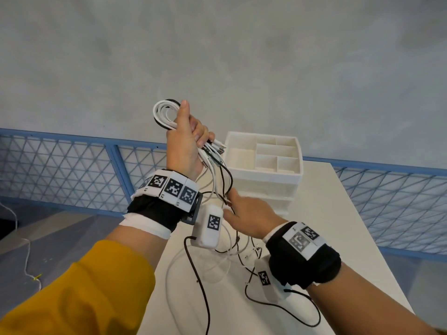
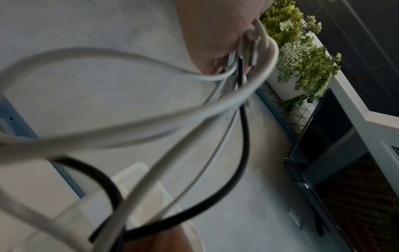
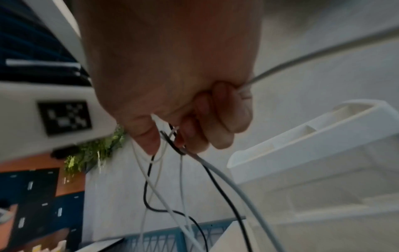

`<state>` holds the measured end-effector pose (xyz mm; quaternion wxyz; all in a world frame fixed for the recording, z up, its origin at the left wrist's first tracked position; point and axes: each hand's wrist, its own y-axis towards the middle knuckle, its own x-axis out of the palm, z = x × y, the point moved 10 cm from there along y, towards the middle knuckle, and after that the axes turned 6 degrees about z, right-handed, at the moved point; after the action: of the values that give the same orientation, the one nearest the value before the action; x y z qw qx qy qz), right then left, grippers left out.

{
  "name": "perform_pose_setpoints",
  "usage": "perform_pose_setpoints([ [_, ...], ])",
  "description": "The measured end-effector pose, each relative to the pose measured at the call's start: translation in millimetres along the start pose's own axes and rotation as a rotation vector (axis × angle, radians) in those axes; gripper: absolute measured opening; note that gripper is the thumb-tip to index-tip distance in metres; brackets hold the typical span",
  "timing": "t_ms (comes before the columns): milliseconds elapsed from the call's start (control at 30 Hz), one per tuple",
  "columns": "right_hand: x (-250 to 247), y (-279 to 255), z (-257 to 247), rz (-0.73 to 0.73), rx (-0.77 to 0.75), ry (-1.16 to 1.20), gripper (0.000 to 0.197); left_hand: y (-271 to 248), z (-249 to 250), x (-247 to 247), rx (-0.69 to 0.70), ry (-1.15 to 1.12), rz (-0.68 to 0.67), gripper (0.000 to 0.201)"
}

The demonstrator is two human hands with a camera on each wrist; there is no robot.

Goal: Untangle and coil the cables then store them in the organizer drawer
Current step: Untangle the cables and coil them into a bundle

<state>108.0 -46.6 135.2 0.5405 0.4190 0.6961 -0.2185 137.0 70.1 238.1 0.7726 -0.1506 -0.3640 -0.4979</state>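
Observation:
My left hand (image 1: 187, 141) is raised above the table and grips a bundle of white and black cables (image 1: 164, 114), looped above the fist, with the plug ends (image 1: 217, 147) sticking out toward the organizer. The loose strands (image 1: 219, 180) hang down to my right hand (image 1: 244, 213), which is lower and pinches white and black strands (image 3: 179, 145) between thumb and curled fingers. More cable (image 1: 217, 257) lies tangled on the white table (image 1: 326, 238). The white organizer (image 1: 264, 165) stands behind the hands, its divided top tray open. The hanging cables (image 2: 151, 122) fill the left wrist view.
A blue mesh railing (image 1: 72, 165) runs behind and beside the table. A grey wall (image 1: 242, 56) rises beyond it. A potted green plant (image 2: 302, 59) and a dark screen (image 2: 323, 145) show in the left wrist view. The table's left edge (image 1: 157, 274) lies under my left forearm.

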Motion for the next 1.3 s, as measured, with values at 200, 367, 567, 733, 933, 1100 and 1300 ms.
perform_pose_setpoints([
  [200,-10.9,-1.2,28.8,0.104,0.093,0.419,0.022,4.2,8.3,-1.6,0.009,-0.028,0.000,0.049],
  [367,9.9,-11.7,54.2,-0.045,0.194,0.571,0.022,7.1,15.6,-6.4,0.022,-0.053,0.016,0.050],
  [567,-24.7,-14.3,47.8,0.215,0.208,0.882,0.023,9.7,16.4,-17.0,0.033,-0.034,0.052,0.050],
  [733,-22.7,-0.2,2.2,0.097,0.011,0.546,0.009,7.5,6.2,-10.2,0.027,-0.008,0.035,0.050],
  [933,-10.6,4.6,34.5,0.137,0.299,0.811,0.017,11.9,7.5,-11.4,0.002,-0.021,-0.009,0.051],
  [1100,-29.8,9.2,37.6,0.402,0.195,0.661,0.016,16.0,10.1,-18.8,-0.008,-0.016,-0.007,0.050],
  [1300,-60.9,-1.7,47.4,0.657,0.218,0.831,0.018,22.7,6.5,-33.7,-0.023,0.020,-0.009,0.051],
])
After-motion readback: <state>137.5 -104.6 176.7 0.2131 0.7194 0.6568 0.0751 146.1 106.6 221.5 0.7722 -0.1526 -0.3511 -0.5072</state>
